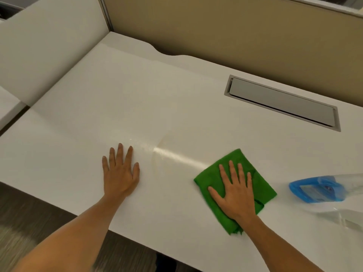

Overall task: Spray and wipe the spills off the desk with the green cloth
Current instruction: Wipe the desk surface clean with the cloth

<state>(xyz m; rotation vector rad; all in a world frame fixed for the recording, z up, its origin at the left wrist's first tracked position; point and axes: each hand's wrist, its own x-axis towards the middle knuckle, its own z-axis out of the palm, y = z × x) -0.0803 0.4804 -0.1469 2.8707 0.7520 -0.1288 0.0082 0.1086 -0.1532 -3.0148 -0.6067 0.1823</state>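
White bench (137, 99) fills most of view, glossy top w/ a bright light streak reflecting across its middle. Back edge has a curved cutout near the corner. Set flush in the top at right: a grey metal cable hatch (282, 103), lid closed, long and narrow. Behind it a tan fabric partition (235, 30) runs along the back; a white side panel (49, 50) stands at left, the two meeting at a metal corner post (107, 12). Below the front edge, dark grey-brown carpet (29, 213), blurred. Lighting warm, indoor, even.
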